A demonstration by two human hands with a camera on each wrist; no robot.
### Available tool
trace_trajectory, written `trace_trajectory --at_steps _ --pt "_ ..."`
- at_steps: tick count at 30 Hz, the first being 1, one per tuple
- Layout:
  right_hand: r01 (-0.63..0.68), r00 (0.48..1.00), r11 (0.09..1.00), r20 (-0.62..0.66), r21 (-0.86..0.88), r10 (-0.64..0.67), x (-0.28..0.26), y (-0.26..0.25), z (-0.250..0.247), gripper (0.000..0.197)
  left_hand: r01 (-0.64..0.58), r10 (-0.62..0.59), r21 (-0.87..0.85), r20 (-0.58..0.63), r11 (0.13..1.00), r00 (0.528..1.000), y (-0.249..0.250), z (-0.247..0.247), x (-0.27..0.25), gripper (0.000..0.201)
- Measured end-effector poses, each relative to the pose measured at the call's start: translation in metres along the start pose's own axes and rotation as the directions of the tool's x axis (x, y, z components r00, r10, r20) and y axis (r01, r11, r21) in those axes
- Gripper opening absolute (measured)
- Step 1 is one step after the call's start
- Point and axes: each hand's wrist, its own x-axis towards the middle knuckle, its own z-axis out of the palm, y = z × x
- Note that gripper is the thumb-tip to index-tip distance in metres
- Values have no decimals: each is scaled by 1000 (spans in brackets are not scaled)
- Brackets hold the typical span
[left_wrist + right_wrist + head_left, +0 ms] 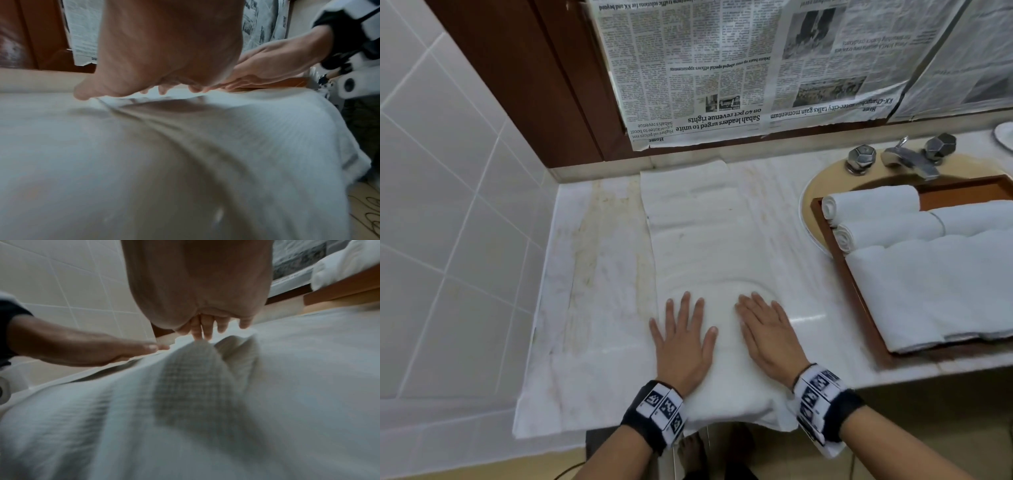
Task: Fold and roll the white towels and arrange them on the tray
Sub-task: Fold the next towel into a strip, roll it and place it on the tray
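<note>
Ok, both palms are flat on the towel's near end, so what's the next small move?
Probably push both hands forward to roll the near end onward. The left hand and right hand press flat on a bulge already formed in the towel, whose far length still lies flat on the counter. Two rolled towels already sit in the tray.

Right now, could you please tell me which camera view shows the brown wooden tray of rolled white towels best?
The head view: the brown wooden tray appears nearly whole over the sink, with its white towels. The left wrist view shows only a brown sliver behind the right hand; the right wrist view catches one blurred corner.
</note>
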Motion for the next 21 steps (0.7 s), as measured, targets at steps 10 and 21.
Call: trace_trajectory --at_steps 10,21 --pt "-139 988 984 57 -111 146 -6 39 9 56 -38 44 81 -66 996 997 -33 18 -17 60" --pt "-14 1000 1000 -4 -9 13 28 13 -18 65 -23 21 -25 -77 999 997 -19 -10 19 65"
